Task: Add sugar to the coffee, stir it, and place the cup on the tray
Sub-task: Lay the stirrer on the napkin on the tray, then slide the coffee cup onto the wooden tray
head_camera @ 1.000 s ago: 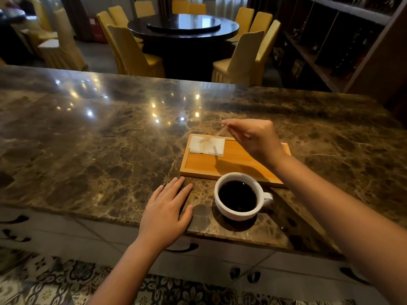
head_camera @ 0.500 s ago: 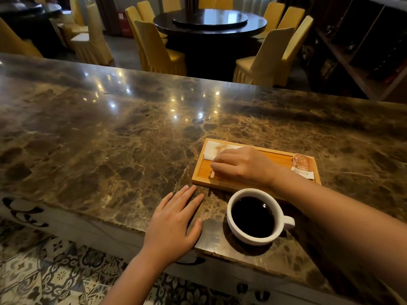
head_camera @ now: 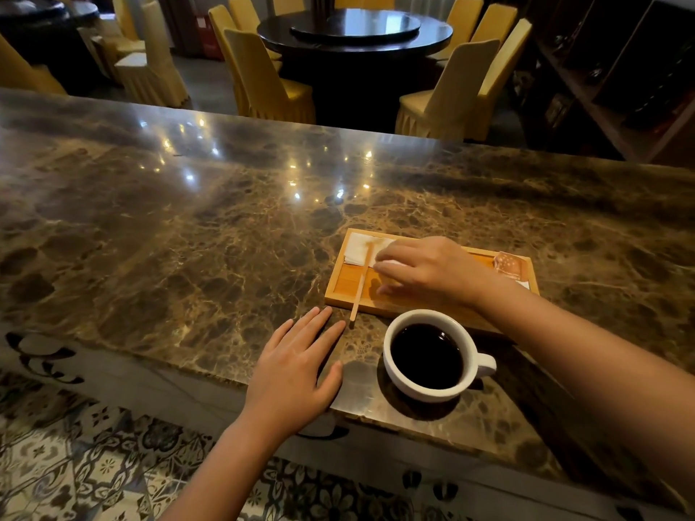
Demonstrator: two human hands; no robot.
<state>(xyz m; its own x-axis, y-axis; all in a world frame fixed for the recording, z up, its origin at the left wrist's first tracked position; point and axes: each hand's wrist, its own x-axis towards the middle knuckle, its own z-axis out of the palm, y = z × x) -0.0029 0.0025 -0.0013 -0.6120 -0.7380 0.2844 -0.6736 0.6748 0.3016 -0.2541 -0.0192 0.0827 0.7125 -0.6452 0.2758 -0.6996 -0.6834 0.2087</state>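
A white cup [head_camera: 428, 391] of black coffee stands on the marble counter, just in front of the wooden tray [head_camera: 344, 291], handle pointing right. A thin wooden stir stick [head_camera: 360, 285] lies across the tray's left part, one end on a white napkin [head_camera: 357, 251], the other past the front edge. An orange sugar packet [head_camera: 509, 264] lies at the tray's far right corner. My right hand [head_camera: 428, 270] hovers over the tray's middle, fingers loosely spread, apart from the stick. My left hand [head_camera: 297, 366] rests flat on the counter, left of the cup.
The brown marble counter [head_camera: 188, 238] stretches wide to the left and back, and its front edge runs just below the cup. Beyond it stand a dark round table [head_camera: 353, 32] and several yellow-covered chairs. Dark shelving fills the right side.
My right hand held the stir stick above the napkin, lowered it onto the tray, and has let go. The stick now lies there and the hand has drawn right. The left hand stayed put.
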